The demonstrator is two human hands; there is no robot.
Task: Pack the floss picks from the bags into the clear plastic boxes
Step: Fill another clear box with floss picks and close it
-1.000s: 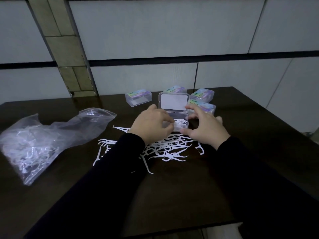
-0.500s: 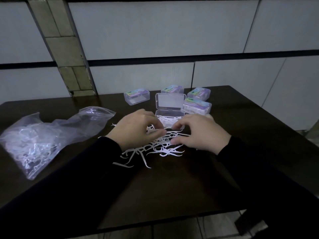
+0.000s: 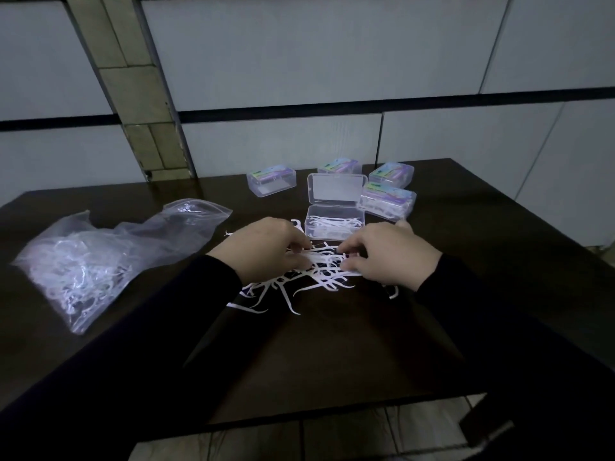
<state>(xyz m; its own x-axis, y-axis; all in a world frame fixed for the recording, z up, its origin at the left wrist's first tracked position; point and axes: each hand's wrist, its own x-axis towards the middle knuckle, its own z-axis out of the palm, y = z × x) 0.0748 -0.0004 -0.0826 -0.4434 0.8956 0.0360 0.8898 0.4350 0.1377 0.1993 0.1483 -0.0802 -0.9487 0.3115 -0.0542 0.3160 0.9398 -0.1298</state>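
Head view: left hand (image 3: 266, 249) and right hand (image 3: 392, 257) pinch floss picks (image 3: 324, 257) (open box (image 3: 334, 224) just beyond).

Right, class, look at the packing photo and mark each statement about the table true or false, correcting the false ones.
1. The open clear plastic box already holds some white floss picks. True.
2. The crumpled clear plastic bag lies to the right of both hands. False: it lies to the left hand's side.
3. Four closed clear boxes with colourful labels stand behind and beside the open one. True.
4. The open box's lid lies flat on the dark table. False: it stands raised at the back.
5. The right hand is lifting the open box. False: both hands pinch picks from the loose white floss pick pile.
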